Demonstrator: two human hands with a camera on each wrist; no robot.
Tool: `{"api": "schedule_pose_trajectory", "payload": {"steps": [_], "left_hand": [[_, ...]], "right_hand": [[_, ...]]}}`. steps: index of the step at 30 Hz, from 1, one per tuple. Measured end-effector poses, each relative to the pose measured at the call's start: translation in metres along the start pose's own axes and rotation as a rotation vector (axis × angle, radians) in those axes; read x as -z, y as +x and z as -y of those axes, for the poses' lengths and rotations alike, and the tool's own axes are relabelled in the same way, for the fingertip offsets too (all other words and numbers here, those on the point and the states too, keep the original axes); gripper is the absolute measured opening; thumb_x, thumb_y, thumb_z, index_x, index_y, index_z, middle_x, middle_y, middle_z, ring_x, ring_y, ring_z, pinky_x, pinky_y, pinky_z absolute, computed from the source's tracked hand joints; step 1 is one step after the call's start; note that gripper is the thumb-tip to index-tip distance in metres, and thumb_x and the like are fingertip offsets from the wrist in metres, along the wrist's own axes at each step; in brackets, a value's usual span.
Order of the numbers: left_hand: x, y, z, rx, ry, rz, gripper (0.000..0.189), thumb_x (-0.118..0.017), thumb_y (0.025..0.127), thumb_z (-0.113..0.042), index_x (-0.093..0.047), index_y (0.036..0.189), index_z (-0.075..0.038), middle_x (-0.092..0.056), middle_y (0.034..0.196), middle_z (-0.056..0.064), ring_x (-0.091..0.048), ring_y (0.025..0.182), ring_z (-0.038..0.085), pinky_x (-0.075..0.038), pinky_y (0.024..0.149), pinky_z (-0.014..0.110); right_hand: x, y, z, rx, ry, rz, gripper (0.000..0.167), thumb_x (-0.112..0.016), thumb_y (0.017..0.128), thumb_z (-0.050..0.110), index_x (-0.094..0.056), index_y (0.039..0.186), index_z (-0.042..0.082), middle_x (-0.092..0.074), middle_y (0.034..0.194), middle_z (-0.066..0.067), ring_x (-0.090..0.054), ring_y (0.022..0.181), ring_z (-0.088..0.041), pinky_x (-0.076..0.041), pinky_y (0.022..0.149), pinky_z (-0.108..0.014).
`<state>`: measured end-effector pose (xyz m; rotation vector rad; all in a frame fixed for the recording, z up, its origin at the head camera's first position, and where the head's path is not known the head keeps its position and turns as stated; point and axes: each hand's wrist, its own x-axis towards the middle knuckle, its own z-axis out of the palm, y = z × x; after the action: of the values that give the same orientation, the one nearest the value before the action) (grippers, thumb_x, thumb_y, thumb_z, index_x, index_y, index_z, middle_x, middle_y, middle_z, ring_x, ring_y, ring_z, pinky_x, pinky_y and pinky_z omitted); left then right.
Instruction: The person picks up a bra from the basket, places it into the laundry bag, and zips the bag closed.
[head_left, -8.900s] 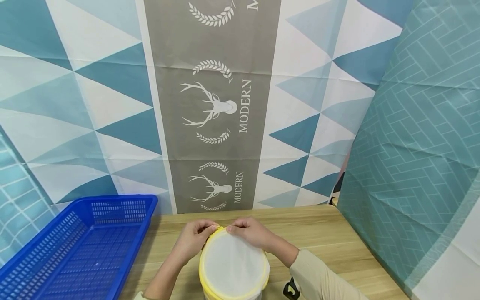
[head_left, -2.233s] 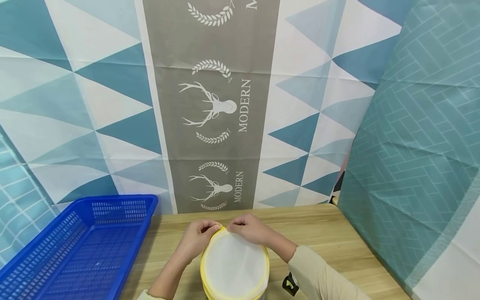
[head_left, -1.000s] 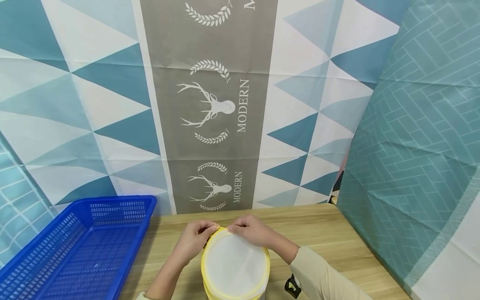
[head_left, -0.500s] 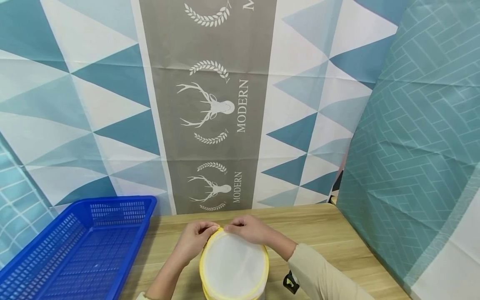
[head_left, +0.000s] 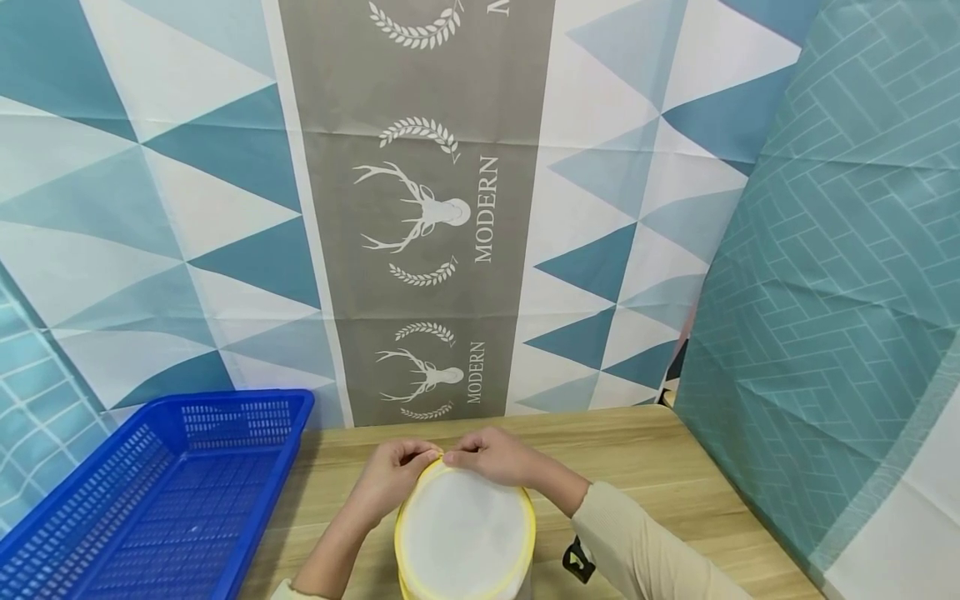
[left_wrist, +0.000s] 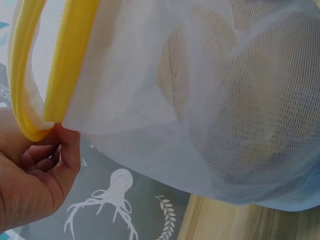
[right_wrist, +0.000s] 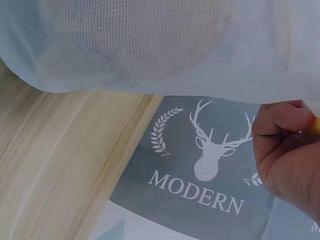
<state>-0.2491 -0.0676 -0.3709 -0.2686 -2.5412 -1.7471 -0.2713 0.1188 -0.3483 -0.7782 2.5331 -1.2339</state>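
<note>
A white mesh laundry bag (head_left: 465, 533) with a round top and yellow trim stands on the table in the head view. My left hand (head_left: 390, 479) pinches the yellow rim at the far side of the top. Close beside it, my right hand (head_left: 491, 457) pinches the same rim, the two sets of fingertips nearly touching. In the left wrist view, a gap shows between two yellow edges (left_wrist: 70, 60) of the bag, meeting at the left fingertips. Pale rounded shapes (left_wrist: 240, 90) show through the mesh; their kind is unclear. A zipper pull cannot be made out.
A blue plastic basket (head_left: 288, 467) stands at the left of the wooden table (head_left: 600, 450). A small black object (head_left: 577, 560) is beside the right sleeve. Patterned cloth (head_left: 420, 275) hangs behind the table, and green cloth (head_left: 840, 292) at the right.
My right hand has slid a little left along the rim, closer to the left hand. The bag's top has shifted slightly left. My left hand keeps nearly the same place.
</note>
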Motion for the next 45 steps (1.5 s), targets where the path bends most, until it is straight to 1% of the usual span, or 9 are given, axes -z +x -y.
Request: {"api": "schedule_pose_trajectory", "payload": {"steps": [6, 12, 20, 29, 37, 45], "left_hand": [[0.0005, -0.0004, -0.0001, -0.009, -0.007, 0.006, 0.016, -0.061, 0.091, -0.015, -0.070, 0.095, -0.003, -0.069, 0.086, 0.006, -0.059, 0.071, 0.012, -0.049, 0.059, 0.022], [0.0000, -0.0012, -0.0011, -0.010, 0.001, -0.002, 0.016, -0.062, 0.090, -0.016, -0.071, 0.095, -0.004, -0.069, 0.086, 0.005, -0.059, 0.071, 0.012, -0.049, 0.059, 0.023], [-0.0009, -0.0023, -0.0017, 0.000, -0.002, -0.004, 0.017, -0.062, 0.090, -0.017, -0.071, 0.095, -0.004, -0.069, 0.086, 0.006, -0.059, 0.071, 0.011, -0.050, 0.060, 0.022], [-0.0001, -0.0020, 0.0016, -0.010, 0.001, -0.017, 0.016, -0.062, 0.090, -0.016, -0.071, 0.095, -0.004, -0.069, 0.088, 0.006, -0.059, 0.072, 0.011, -0.049, 0.059, 0.022], [0.0003, -0.0023, 0.0000, -0.003, 0.009, -0.021, 0.015, -0.063, 0.089, -0.016, -0.071, 0.095, -0.005, -0.069, 0.089, 0.005, -0.060, 0.072, 0.011, -0.050, 0.060, 0.022], [0.0001, -0.0025, 0.0010, -0.006, 0.016, -0.021, 0.014, -0.062, 0.090, -0.015, -0.072, 0.094, -0.005, -0.069, 0.088, 0.005, -0.059, 0.071, 0.010, -0.050, 0.060, 0.022]], "right_hand": [[0.0002, -0.0015, -0.0007, 0.014, 0.020, -0.009, 0.028, -0.056, 0.094, 0.031, -0.071, 0.081, 0.010, -0.062, 0.070, 0.002, -0.054, 0.054, -0.008, -0.046, 0.049, -0.023], [0.0009, -0.0045, -0.0004, 0.034, 0.020, -0.019, 0.031, -0.056, 0.094, 0.031, -0.069, 0.077, 0.008, -0.059, 0.067, 0.001, -0.052, 0.051, -0.009, -0.044, 0.047, -0.023], [0.0009, -0.0061, -0.0007, 0.024, 0.031, -0.024, 0.032, -0.056, 0.094, 0.031, -0.069, 0.077, 0.008, -0.058, 0.065, 0.001, -0.051, 0.049, -0.009, -0.043, 0.045, -0.022], [0.0010, -0.0067, 0.0001, 0.016, 0.028, -0.029, 0.031, -0.056, 0.094, 0.031, -0.068, 0.076, 0.008, -0.058, 0.065, 0.001, -0.051, 0.049, -0.009, -0.043, 0.045, -0.022], [0.0014, -0.0063, -0.0016, 0.018, 0.037, -0.033, 0.031, -0.056, 0.094, 0.031, -0.069, 0.077, 0.009, -0.059, 0.065, 0.001, -0.051, 0.050, -0.009, -0.043, 0.046, -0.023], [0.0025, -0.0076, -0.0059, 0.023, 0.050, -0.045, 0.029, -0.055, 0.094, 0.031, -0.072, 0.083, 0.010, -0.065, 0.074, -0.002, -0.056, 0.054, -0.010, -0.048, 0.049, -0.025]]}}
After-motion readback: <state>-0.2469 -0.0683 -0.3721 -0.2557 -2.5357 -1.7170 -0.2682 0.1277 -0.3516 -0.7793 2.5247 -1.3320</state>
